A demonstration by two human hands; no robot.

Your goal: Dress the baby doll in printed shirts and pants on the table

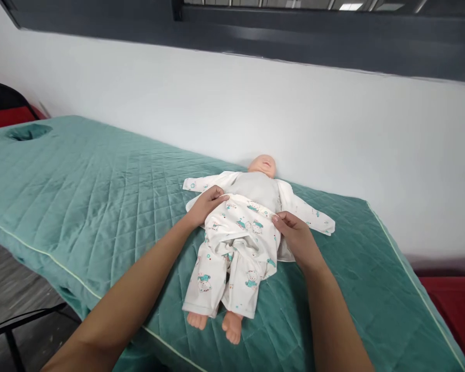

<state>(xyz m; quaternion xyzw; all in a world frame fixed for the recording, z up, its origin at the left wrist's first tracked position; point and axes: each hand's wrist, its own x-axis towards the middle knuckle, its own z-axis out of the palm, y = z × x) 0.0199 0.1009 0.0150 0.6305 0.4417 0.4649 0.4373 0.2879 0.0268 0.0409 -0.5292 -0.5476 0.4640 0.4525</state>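
Observation:
A baby doll [262, 164] lies on its back, head toward the wall and bare feet toward me. White baby pants [242, 232] with small animal prints cover its legs up to the waist. My left hand [209, 204] pinches the waistband at the left side, and my right hand [294, 230] grips it at the right. Above the waistband the doll's grey torso [257, 187] shows. A matching white printed top [308, 212] lies spread open around it, sleeves out to both sides; whether the arms are inside is hidden.
The doll rests on a bed with a green quilted cover [112, 191], which has a face hole [30, 132] at the far left. A white wall [158, 93] stands behind. Red chairs [451, 310] show at the right and far left, and black metal legs [13, 341] at lower left.

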